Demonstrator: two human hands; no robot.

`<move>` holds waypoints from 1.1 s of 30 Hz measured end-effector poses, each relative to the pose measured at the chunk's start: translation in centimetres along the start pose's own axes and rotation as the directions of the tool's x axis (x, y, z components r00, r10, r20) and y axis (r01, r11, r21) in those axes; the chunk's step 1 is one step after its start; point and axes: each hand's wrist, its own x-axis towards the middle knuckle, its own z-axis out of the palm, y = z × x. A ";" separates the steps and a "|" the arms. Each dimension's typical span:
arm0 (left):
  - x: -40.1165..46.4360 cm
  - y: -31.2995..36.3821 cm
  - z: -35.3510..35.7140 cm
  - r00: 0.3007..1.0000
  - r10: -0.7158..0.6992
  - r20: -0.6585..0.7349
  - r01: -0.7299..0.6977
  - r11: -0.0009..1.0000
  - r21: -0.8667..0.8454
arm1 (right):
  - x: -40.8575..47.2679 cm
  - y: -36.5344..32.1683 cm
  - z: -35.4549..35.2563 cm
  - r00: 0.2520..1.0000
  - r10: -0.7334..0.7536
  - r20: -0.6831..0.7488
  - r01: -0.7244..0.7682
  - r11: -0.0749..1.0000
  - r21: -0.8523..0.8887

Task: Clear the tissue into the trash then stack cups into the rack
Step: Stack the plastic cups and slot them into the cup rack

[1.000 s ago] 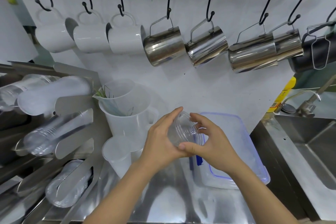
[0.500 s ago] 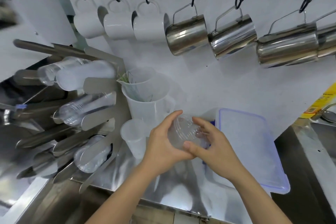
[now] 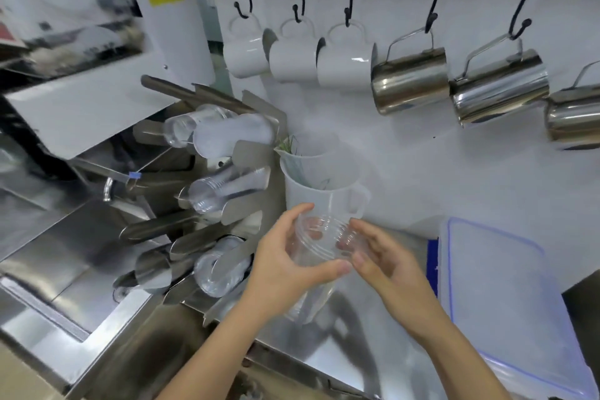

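A stack of clear plastic cups (image 3: 319,242) lies on its side between my hands, above the steel counter. My left hand (image 3: 285,263) wraps around its left part, thumb under, fingers over the top. My right hand (image 3: 383,260) touches the stack's right end with its fingertips. To the left stands the steel cup rack (image 3: 227,201), its slanted slots holding several stacks of clear cups (image 3: 224,188) with their mouths facing me. A further clear cup stack (image 3: 220,266) fills the lowest slot. No tissue or trash bin is in view.
A white plastic jug (image 3: 321,185) with a smaller measuring cup inside stands just behind my hands. A lidded clear box (image 3: 506,286) with blue trim lies at the right. White mugs (image 3: 292,57) and steel pitchers (image 3: 409,81) hang on hooks above. A white machine (image 3: 97,75) sits at the upper left.
The view has swung left, bringing the rack and white machine nearer the centre. My hands carry the cup stack a little leftward; the right hand has loosened to fingertip contact.
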 end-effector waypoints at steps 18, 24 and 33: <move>2.0 -3.3 -21.9 0.983 0.087 0.165 -0.061 0.986 -0.157 | 6.3 -3.5 20.5 0.990 -0.110 -0.083 0.111 0.994 -0.001; 2.9 -5.6 -24.5 0.981 0.027 0.190 0.007 0.984 -0.176 | 7.2 -3.0 23.2 0.976 -0.149 -0.160 0.119 0.976 -0.185; 3.4 -7.2 -25.6 0.972 -0.106 0.208 0.139 0.978 -0.152 | 9.8 -2.6 22.6 0.975 -0.137 -0.176 0.052 0.906 -0.420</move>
